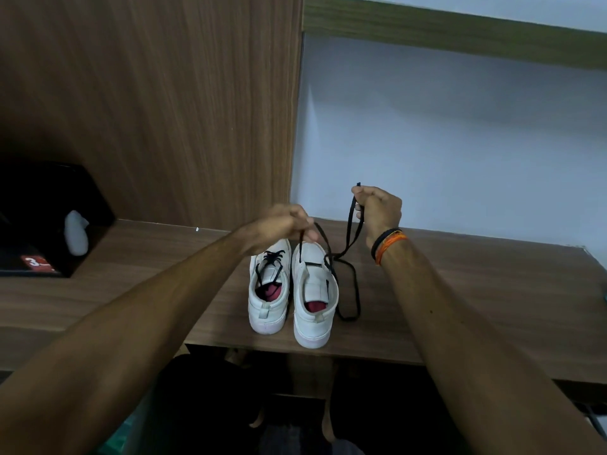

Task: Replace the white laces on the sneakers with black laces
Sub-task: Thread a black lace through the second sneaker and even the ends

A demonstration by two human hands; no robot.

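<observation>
At centre frame on the bench point(131, 284), both sneakers stand heels toward the person, the left sneaker point(269, 290) already black-laced, while the left hand point(282, 224) and right hand point(377, 208) each pinch an end of the black lace point(356, 290), likely evening it across the right sneaker point(315, 303).

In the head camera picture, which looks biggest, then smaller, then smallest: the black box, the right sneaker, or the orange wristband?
1. Black box, though the frame edge cuts it off.
2. Right sneaker.
3. Orange wristband, by far the smallest.
</observation>
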